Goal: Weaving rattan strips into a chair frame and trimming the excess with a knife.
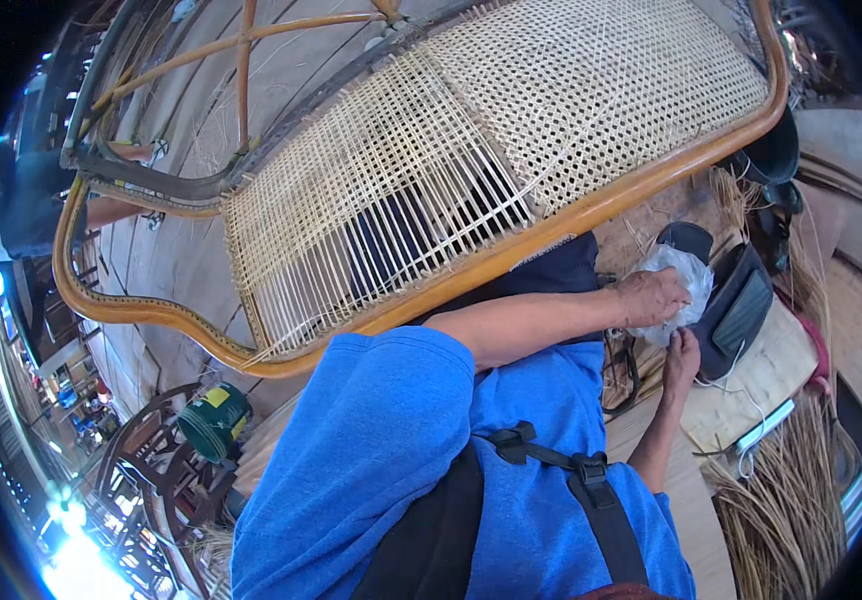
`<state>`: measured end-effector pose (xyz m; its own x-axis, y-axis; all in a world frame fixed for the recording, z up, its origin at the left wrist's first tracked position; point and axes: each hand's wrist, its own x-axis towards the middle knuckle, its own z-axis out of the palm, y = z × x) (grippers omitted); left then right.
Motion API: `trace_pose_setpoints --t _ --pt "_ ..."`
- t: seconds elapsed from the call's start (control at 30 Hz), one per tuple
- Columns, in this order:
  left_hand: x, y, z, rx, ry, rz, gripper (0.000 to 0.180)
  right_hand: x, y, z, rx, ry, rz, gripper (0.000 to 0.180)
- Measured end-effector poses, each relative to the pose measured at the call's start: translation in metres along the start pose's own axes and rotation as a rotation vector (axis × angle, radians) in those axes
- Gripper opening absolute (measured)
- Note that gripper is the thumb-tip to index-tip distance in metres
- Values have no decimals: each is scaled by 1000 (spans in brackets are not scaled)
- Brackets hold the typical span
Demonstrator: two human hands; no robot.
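Note:
To my right, both hands are at a crumpled clear plastic bag (pixel 693 272). My left arm reaches across in front of me, and my left hand (pixel 654 297) is closed on the bag from above. Just below it, my right hand (pixel 683 356) pinches the bag's lower end between bent fingers. What the bag contains cannot be made out. A dark cap (pixel 719 315) lies right beside the bag, with a phone-like dark slab (pixel 744 308) on it. In front of me lies a wooden chair frame (pixel 641 183) with a woven cane panel (pixel 591 90), its near left part only loosely strung.
A bundle of cane strands (pixel 786 500) lies at the lower right, near a pale board (pixel 751 400) with a white cable. At the left are a green bucket (pixel 214 422), dark wooden chairs (pixel 146 480) and another person's leg (pixel 116 210).

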<state>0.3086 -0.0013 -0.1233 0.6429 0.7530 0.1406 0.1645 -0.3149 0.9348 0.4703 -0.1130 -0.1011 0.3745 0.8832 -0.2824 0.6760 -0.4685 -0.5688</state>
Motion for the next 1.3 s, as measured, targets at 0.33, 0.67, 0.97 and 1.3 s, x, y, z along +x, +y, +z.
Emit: trace_pose_setpoints --t 0.33,0.67,0.97,1.3 --pt "20 28 -4 -190 -37 -133 19 -9 -84 -43 426 313 90 16" --pt "7 45 -36 121 78 135 16 5 -113 -35 531 135 74 15" --pt "-59 42 -225 654 168 -198 25 55 -288 -22 569 28 -302 10" --pt "-86 -1 -251 766 329 -574 52 148 -332 163 -71 -382 -776 12"
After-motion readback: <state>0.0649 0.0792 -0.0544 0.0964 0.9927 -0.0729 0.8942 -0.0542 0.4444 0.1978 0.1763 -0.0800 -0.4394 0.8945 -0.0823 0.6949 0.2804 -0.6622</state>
